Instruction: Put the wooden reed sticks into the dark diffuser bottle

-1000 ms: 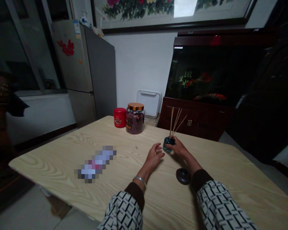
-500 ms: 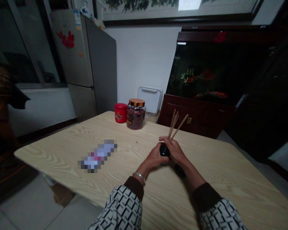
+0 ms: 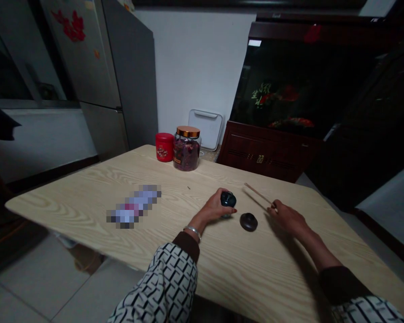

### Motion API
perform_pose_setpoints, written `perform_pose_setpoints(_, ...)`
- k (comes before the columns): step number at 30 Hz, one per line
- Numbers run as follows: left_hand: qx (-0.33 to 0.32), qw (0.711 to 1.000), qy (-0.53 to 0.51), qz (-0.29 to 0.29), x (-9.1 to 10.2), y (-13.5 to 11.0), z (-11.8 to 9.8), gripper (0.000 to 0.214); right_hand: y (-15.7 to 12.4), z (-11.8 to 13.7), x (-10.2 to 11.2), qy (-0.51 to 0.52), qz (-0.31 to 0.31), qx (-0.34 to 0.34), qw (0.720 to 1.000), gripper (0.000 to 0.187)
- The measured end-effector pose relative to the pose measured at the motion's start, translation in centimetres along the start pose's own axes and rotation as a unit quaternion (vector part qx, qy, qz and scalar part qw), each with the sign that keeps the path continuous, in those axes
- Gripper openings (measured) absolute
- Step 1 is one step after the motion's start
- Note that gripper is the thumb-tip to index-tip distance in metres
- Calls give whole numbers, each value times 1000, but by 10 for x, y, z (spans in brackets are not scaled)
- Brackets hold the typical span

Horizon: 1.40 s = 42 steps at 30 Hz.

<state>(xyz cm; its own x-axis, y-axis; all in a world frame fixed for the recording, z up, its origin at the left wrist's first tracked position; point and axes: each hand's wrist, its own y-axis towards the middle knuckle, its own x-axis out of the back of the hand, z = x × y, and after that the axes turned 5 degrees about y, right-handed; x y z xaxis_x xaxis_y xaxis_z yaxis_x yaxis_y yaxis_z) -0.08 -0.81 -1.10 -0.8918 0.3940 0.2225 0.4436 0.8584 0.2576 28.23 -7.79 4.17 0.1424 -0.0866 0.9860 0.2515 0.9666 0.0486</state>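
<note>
My left hand (image 3: 215,207) is shut around a small dark glass bottle (image 3: 228,199), which stands on the light wood table (image 3: 256,269). My right hand (image 3: 287,218) is out to the right of it, pinching thin wooden sticks (image 3: 259,195) that point back toward the bottle. Their tips are apart from the bottle. A round dark lid (image 3: 248,222) lies on the table between my hands, touching neither. A metal bangle (image 3: 192,232) circles my left wrist.
Near the table's far edge stand a red tin (image 3: 164,147) and a glass jar (image 3: 187,150) with a copper lid, filled with dried flowers. A pixelated object (image 3: 133,206) lies at the table's left. A refrigerator (image 3: 104,76) and a dark fish tank (image 3: 283,85) stand behind.
The wooden sticks are out of the bottle, and my right hand has moved right with them. My hands have parted from around the bottle. The view has tilted slightly.
</note>
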Motion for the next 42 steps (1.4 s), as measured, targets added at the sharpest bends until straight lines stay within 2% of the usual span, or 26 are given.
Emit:
perform_pose_setpoints(3, -4, 1000, -13, 3, 0, 0, 1, 69, -24, -2, -34, -36, 1, 21, 999, 31)
perform_pose_setpoints(5, 1, 1000, -16, 0, -1, 0, 2, 69, -31, 1, -41, -55, -24, 51, 997, 32)
perform_pose_setpoints(9, 5, 1000, -14, 3, 0, 0, 2, 70, -35, 7, -28, -77, -38, 91, 992, 35)
perform_pose_setpoints(12, -3, 1000, -11, 1, 0, 0, 2, 70, -39, 20, -12, 4, -36, 109, 993, 40)
perform_pose_setpoints(15, -7, 1000, -6, -3, -1, 0, 4, 70, -42, 41, -2, 90, 24, 178, 980, 51)
perform_pose_setpoints(18, -8, 1000, 3, -2, 0, 0, 5, 70, -39, 58, -2, 71, 107, 225, 966, 66)
perform_pose_setpoints(21, -8, 1000, 13, 0, 0, -1, 4, 70, -31, 64, -5, 69, 145, 221, 962, 56)
perform_pose_setpoints(23, -9, 1000, 23, 0, 1, -1, 3, 71, -25, 66, -1, 150, 126, 216, 957, 51)
perform_pose_setpoints(25, -10, 999, 30, 0, 1, -1, 3, 70, -21, 72, 10, 299, 81, 203, 929, 55)
perform_pose_setpoints(26, -9, 999, 31, 0, 1, -1, 3, 70, -19, 78, 16, 384, 56, 192, 901, 56)
perform_pose_setpoints(28, -6, 999, 31, 1, 1, 0, 3, 69, -15, 93, 27, 535, 17, 174, 827, 56)
perform_pose_setpoints(30, -5, 999, 32, 0, 1, 0, 4, 69, -11, 112, 31, 632, -1, 159, 759, 51)
perform_pose_setpoints(32, -10, 999, 32, -3, 0, 0, 5, 70, -6, 128, 25, 674, -13, 146, 724, 47)
perform_pose_setpoints(34, -18, 999, 29, -2, 0, 0, 6, 68, -2, 138, 13, 681, -26, 137, 719, 46)
perform_pose_setpoints(36, -24, 999, 26, 1, 0, -1, 6, 67, 1, 141, 0, 673, -33, 141, 725, 45)
perform_pose_setpoints(39, -25, 1000, 17, 5, -1, 0, 7, 70, 4, 136, -14, 656, -30, 162, 736, 42)
perform_pose_setpoints(42, -23, 1000, -1, 6, -2, 4, 9, 76, 5, 128, -18, 622, -15, 194, 759, 39)
